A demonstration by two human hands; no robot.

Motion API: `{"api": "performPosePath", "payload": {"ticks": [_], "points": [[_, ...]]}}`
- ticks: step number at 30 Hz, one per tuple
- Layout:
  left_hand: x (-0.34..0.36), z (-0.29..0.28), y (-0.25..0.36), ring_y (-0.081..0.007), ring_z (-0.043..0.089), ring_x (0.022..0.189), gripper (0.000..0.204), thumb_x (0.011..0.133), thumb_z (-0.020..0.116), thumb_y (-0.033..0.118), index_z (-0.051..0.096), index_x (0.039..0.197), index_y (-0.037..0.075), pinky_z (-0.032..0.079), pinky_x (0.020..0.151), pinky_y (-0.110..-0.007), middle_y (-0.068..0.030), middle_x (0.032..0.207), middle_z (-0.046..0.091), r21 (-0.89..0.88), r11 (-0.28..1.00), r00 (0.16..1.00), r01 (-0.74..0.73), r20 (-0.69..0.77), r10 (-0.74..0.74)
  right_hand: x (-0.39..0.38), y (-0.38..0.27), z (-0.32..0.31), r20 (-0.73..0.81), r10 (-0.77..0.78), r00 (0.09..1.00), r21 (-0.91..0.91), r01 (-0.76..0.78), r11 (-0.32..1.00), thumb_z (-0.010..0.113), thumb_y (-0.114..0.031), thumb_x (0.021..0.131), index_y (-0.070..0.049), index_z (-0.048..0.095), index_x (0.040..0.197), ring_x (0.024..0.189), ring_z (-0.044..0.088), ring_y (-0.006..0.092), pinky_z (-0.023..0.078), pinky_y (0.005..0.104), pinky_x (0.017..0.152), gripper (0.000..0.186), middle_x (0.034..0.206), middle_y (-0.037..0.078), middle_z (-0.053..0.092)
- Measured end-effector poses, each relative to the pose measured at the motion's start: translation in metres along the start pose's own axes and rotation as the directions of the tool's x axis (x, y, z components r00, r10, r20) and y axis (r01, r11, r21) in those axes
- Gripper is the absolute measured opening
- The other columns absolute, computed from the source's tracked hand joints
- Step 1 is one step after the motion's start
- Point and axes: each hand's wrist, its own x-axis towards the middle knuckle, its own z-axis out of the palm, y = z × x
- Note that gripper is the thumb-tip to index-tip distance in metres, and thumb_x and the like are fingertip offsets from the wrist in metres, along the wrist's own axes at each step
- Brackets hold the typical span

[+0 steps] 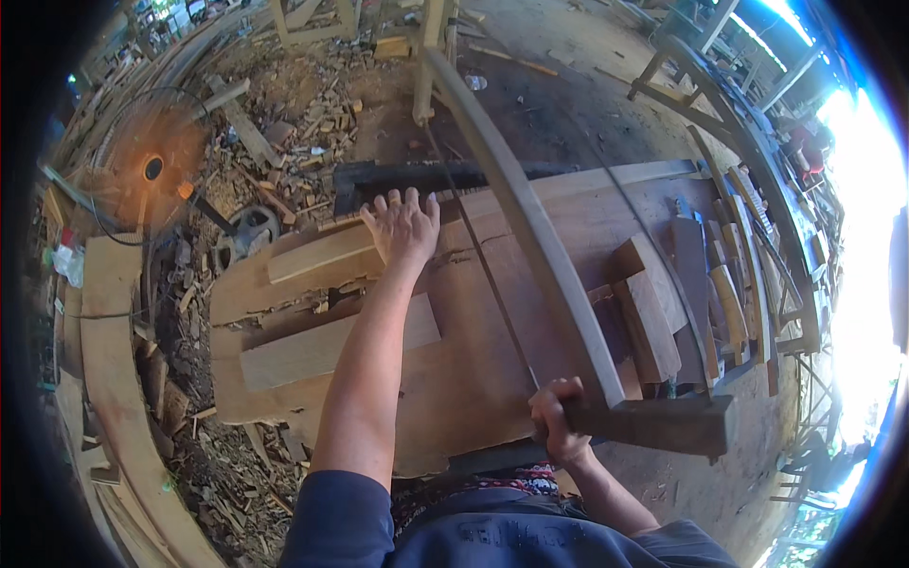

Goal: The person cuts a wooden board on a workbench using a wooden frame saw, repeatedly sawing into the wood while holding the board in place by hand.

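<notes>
My right hand [561, 417] is closed round the near end of a large wooden frame saw [530, 213]. The saw reaches away from me across the workbench [483, 369], its thin blade on the left of the middle bar and a tension line on the right. My left hand [405, 227] lies with spread fingers on a long narrow board [322, 256] along the bench's far side. The blade crosses this board just right of that hand; whether it touches the wood I cannot tell. A pale flat piece of wood [322, 355] lies nearer, beneath my left forearm.
Wooden blocks [653, 327] and several offcuts are stacked on the bench's right end. A fan [151, 168] stands at the left, beside long planks [123, 341]. Scrap wood [312, 123] litters the floor. A wooden frame structure [748, 161] stands at the right.
</notes>
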Motion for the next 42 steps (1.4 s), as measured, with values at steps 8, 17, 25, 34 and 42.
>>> {"api": "performPosePath", "payload": {"ticks": [8, 17, 25, 34, 42], "points": [[-0.001, 0.006, 0.017, -0.028, 0.05, 0.113, 0.042, 0.096, 0.039, 0.044, 0.065, 0.105, 0.012, 0.025, 0.103, -0.05, -0.0103, 0.112, 0.063, -0.053, 0.998, 0.998, -0.021, 0.051, 0.024, 0.148, 0.015, 0.048, -0.114, -0.072, 0.991, -0.1, 0.061, 0.993, 0.061, -0.012, 0.084, -0.003, 0.056, 0.07, 0.055, 0.052, 0.0092, 0.041, 0.0281, 0.049, 0.017, 0.06, 0.001, 0.055], [0.002, -0.005, 0.003, -0.0306, 0.053, 0.111, 0.038, 0.096, 0.041, 0.043, 0.063, 0.1, 0.012, 0.029, 0.1, -0.053, -0.01, 0.108, 0.064, 0.019, 0.999, 0.999, -0.028, -0.022, 0.028, 0.006, -0.007, 0.007, -0.081, 0.057, 0.995, 0.117, -0.047, 0.992, 0.058, -0.013, 0.089, -0.005, 0.053, 0.077, 0.055, 0.05, 0.0088, 0.039, 0.0271, 0.049, 0.015, 0.064, 0.001, 0.054], [-0.002, 0.005, 0.015, -0.0272, 0.051, 0.112, 0.04, 0.095, 0.04, 0.044, 0.064, 0.1, 0.012, 0.026, 0.103, -0.051, -0.0094, 0.111, 0.063, -0.039, 0.999, 0.998, -0.001, 0.063, 0.003, 0.123, 0.017, 0.041, -0.055, -0.026, 0.998, -0.186, 0.015, 0.982, 0.061, -0.012, 0.076, -0.001, 0.055, 0.079, 0.062, 0.052, 0.0153, 0.045, 0.034, 0.057, 0.013, 0.065, 0.011, 0.055], [0.003, -0.008, 0.011, -0.0279, 0.05, 0.113, 0.04, 0.096, 0.04, 0.043, 0.064, 0.1, 0.012, 0.025, 0.104, -0.051, -0.0105, 0.11, 0.062, -0.038, 0.999, 0.999, -0.007, 0.044, 0.008, 0.053, 0.02, 0.029, -0.043, -0.118, 0.992, -0.186, 0.108, 0.977, 0.059, -0.018, 0.091, -0.005, 0.055, 0.077, 0.056, 0.047, 0.0077, 0.037, 0.0268, 0.049, 0.019, 0.064, -0.001, 0.051], [-0.004, 0.005, -0.003, -0.0269, 0.048, 0.115, 0.043, 0.095, 0.039, 0.045, 0.065, 0.107, 0.013, 0.025, 0.103, -0.05, -0.0094, 0.115, 0.061, -0.014, 0.999, 0.996, 0.03, 0.089, -0.028, 0.078, 0.02, 0.036, -0.088, -0.048, 0.995, -0.046, 0.044, 0.998, 0.06, -0.011, 0.085, -0.004, 0.054, 0.076, 0.048, 0.045, 0.0085, 0.035, 0.0275, 0.043, 0.013, 0.058, 0.0, 0.049]]}}
